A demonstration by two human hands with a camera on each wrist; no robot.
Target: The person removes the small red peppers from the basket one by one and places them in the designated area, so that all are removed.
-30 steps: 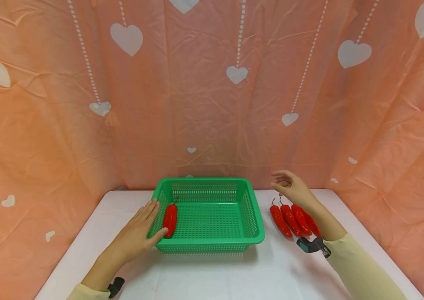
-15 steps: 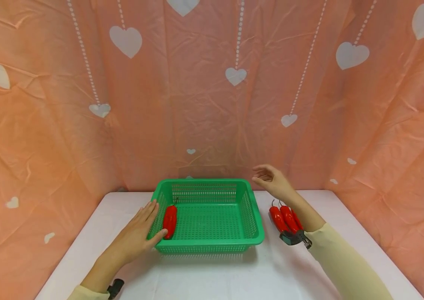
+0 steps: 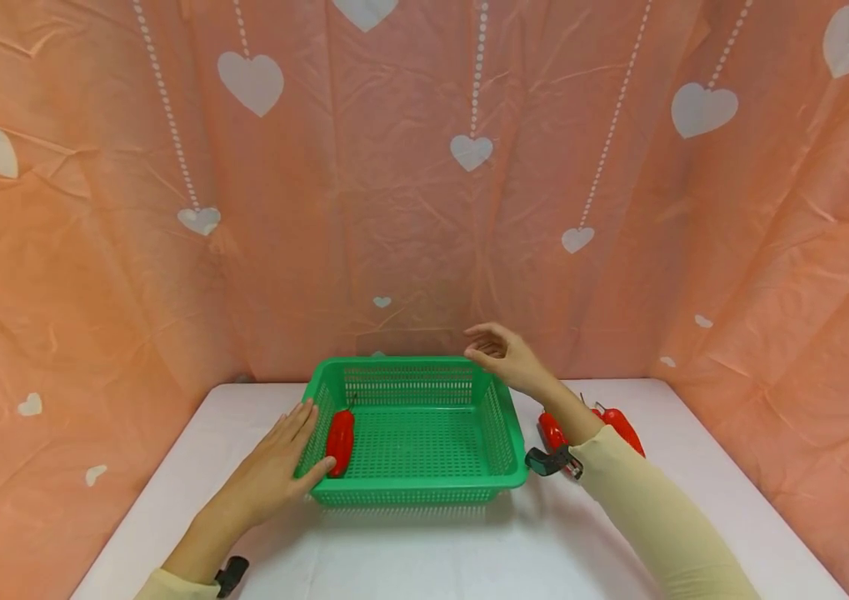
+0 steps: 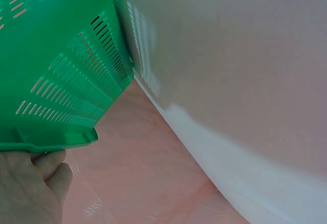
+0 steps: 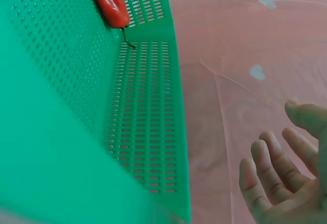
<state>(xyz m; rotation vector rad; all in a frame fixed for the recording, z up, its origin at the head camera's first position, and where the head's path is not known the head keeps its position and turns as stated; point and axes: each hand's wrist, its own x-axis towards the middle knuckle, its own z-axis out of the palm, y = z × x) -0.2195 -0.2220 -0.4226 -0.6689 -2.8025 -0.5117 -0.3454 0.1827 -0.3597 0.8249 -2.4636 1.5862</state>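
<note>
A green plastic basket (image 3: pixel 417 482) with slotted walls stands on the table. Inside it, along the left wall, lies a red chili pepper (image 3: pixel 341 443), its stem toward the back; the right wrist view shows this pepper (image 5: pixel 111 4) too. My left hand (image 3: pixel 274 458) rests on the basket's left rim, fingers extended and thumb over the front left corner. Over the back right corner hovers my right hand (image 3: pixel 510 360), its fingers loosely bent with nothing between them. More red chili peppers (image 3: pixel 622 429) lie right of the basket, partly hidden by my right forearm.
A white-covered table (image 3: pixel 424 558) carries everything. Behind it and along both sides hangs a pink-orange sheet (image 3: pixel 409 208) printed with white hearts. Dark wrist devices sit on both wrists.
My right hand has moved left from above the loose peppers to the basket's back right corner, holding nothing. The left hand has stayed on the rim.
</note>
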